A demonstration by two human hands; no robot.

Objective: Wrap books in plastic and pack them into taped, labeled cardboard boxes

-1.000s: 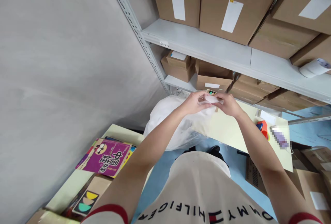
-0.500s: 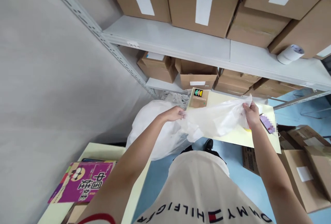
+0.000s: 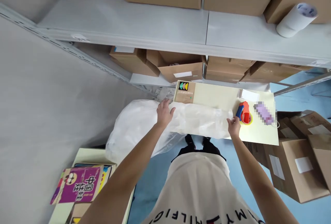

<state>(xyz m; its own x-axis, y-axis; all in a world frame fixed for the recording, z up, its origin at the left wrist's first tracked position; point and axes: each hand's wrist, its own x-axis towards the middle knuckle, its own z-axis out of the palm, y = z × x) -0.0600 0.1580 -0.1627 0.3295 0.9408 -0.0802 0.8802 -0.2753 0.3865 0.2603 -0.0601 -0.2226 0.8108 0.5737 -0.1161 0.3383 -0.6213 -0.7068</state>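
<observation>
A thin white plastic bag (image 3: pixel 201 120) lies spread flat on the pale yellow table (image 3: pixel 261 132). My left hand (image 3: pixel 164 112) rests on the bag's left end with its fingers stretched out. At the bag's right end, my right hand (image 3: pixel 234 126) has its fingers curled on the plastic. A brown book (image 3: pixel 184 92) with coloured shapes on its cover lies just beyond the bag. A red and yellow tape dispenser (image 3: pixel 244 113) sits right next to my right hand.
A big white sack (image 3: pixel 131 127) bulges left of the table. Grey shelves (image 3: pixel 207 34) hold cardboard boxes, and a white tape roll (image 3: pixel 296 19) lies on one. More boxes (image 3: pixel 294 168) stand on the blue floor at right. A purple book (image 3: pixel 80 184) lies lower left.
The bag was bunched between both hands, then pulled wide in the air, and now lies flat on the table with my hands apart at its ends. The view tilted down.
</observation>
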